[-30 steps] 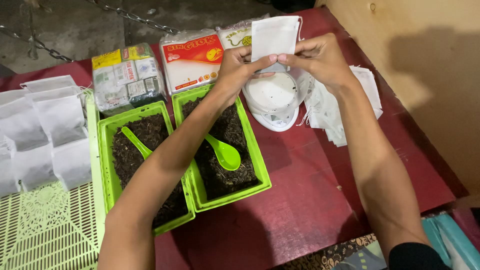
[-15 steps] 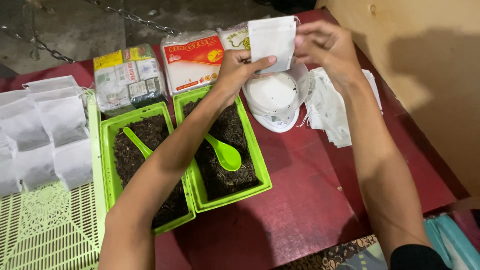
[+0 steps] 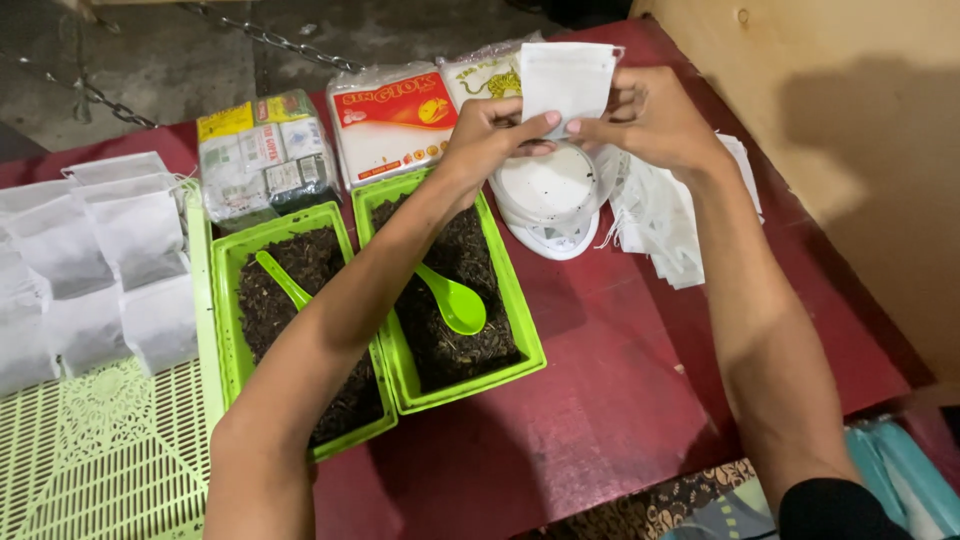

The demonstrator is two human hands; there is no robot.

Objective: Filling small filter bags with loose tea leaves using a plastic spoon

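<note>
Filled white bags [image 3: 95,260] lie at nine o'clock on a green rack [image 3: 100,460]. Two green trays [image 3: 385,290] of dark tea leaves hold spoons [image 3: 455,300]. At twelve o'clock, left hand [image 3: 485,135] and right hand [image 3: 655,120] pinch an empty white filter bag [image 3: 565,80] above a white scale [image 3: 550,200] on the red surface [image 3: 600,400].
</note>
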